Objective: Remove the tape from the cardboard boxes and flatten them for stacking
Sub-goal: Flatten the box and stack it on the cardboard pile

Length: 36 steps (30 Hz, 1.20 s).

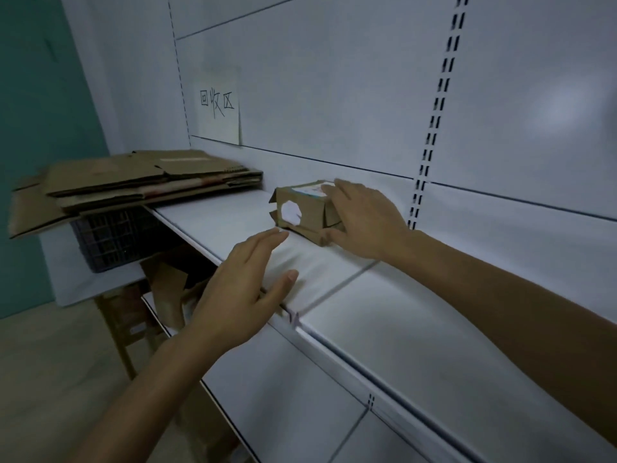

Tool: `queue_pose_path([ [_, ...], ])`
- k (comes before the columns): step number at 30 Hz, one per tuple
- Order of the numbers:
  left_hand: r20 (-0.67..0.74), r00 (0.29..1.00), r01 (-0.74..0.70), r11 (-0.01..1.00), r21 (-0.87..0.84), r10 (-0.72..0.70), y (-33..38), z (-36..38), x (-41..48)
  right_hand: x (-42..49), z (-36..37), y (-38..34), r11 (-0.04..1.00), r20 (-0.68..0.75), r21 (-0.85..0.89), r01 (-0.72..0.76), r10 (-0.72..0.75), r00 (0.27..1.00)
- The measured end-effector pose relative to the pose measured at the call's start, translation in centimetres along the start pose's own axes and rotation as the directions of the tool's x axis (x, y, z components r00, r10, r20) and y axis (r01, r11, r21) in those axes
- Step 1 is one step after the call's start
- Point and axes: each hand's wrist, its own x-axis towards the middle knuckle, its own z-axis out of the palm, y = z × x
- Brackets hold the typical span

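A small brown cardboard box [300, 208] lies on the white shelf [417, 315], its open end facing left and a printed label on top. My right hand [362, 218] grips its right side, fingers over the top and thumb at the lower front edge. My left hand [245, 285] hovers above the shelf's front edge with straight fingers, just left of and below the box, not touching it. A stack of flattened cardboard boxes [133, 182] lies at the shelf's left end.
A paper sign with handwritten characters [218, 108] is stuck to the white back panel. Under the stack sits a dark plastic crate [110, 238]. More loose cardboard [167, 295] lies on a lower shelf. Slotted uprights [430, 128] run up the wall.
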Motion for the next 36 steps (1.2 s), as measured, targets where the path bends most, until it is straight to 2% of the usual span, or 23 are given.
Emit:
queue_pose_path([
  [4,0.077,0.992,0.099,0.995,0.000,-0.099,-4.2,0.3,3.6,3.4,1.5,0.8,0.999,0.062,0.028,-0.025,0.023,0.998],
  [8,0.125,0.969,0.199,0.972,0.127,-0.215,-8.2,1.9,8.6,4.8,0.8,1.0,1.000,0.129,-0.006,-0.022,0.023,0.991],
  [11,0.235,0.946,0.195,0.971,0.136,-0.223,-10.4,3.5,12.8,5.4,0.1,0.7,0.996,0.174,-0.045,-0.081,0.087,0.981],
  [13,0.259,0.951,0.168,0.985,0.033,-0.171,-12.1,3.8,15.0,5.7,0.3,0.1,0.989,0.170,-0.068,-0.134,0.144,0.975],
  [15,0.295,0.955,0.100,0.980,-0.174,-0.045,-13.4,3.6,16.5,6.0,0.7,-0.3,0.981,0.153,-0.076,-0.177,0.187,0.970],
  [16,0.301,0.953,0.078,0.949,-0.304,0.018,-14.0,3.6,17.2,6.2,0.8,-0.3,0.977,0.149,-0.065,-0.204,0.212,0.966],
  [18,0.333,0.941,0.135,0.824,-0.550,0.068,-14.5,3.9,18.0,6.4,0.8,-0.6,0.964,0.155,-0.015,-0.266,0.265,0.952],
  [20,0.355,0.932,0.189,0.732,-0.655,0.076,-14.7,4.5,18.2,6.2,1.0,-0.9,0.946,0.135,0.046,-0.321,0.312,0.940],
  [22,0.386,0.915,0.189,0.720,-0.667,0.117,-14.9,5.1,18.4,5.7,1.4,-1.4,0.907,0.064,0.191,-0.376,0.370,0.927],
  [24,0.406,0.899,0.195,0.680,-0.707,0.164,-14.9,5.2,18.2,5.0,2.1,-2.3,0.826,-0.021,0.360,-0.433,0.471,0.882],
  [25,0.400,0.897,0.207,0.619,-0.757,0.189,-14.8,5.0,18.1,4.7,2.4,-2.7,0.772,-0.080,0.423,-0.474,0.553,0.829],
  [26,0.396,0.893,0.226,0.550,-0.804,0.212,-14.6,4.9,18.0,4.5,2.6,-2.8,0.703,-0.150,0.485,-0.521,0.653,0.742],
  [27,0.393,0.889,0.243,0.485,-0.840,0.234,-14.4,4.6,17.9,4.3,2.5,-2.7,0.608,-0.195,0.561,-0.561,0.756,0.625],
  [29,0.371,0.888,0.252,0.387,-0.887,0.272,-14.2,4.2,17.9,4.3,2.1,-2.5,0.369,-0.140,0.743,-0.559,0.902,0.409],
  [30,0.359,0.889,0.247,0.361,-0.899,0.284,-14.2,4.0,17.9,4.4,1.9,-2.5,0.273,-0.077,0.812,-0.516,0.926,0.369],
  [31,0.351,0.891,0.245,0.347,-0.905,0.288,-14.1,3.8,17.9,4.4,1.8,-2.7,0.229,-0.043,0.844,-0.486,0.930,0.364],
  [32,0.347,0.893,0.245,0.338,-0.909,0.287,-14.1,3.8,17.9,4.4,1.9,-3.1,0.233,-0.051,0.853,-0.467,0.928,0.369],
  [34,0.339,0.900,0.240,0.336,-0.911,0.276,-14.1,3.8,17.9,4.6,1.9,-4.2,0.285,-0.112,0.862,-0.419,0.914,0.391],
  [36,0.340,0.897,0.235,0.347,-0.908,0.282,-14.1,3.9,17.9,4.8,1.6,-5.2,0.380,-0.181,0.841,-0.386,0.869,0.461],
])
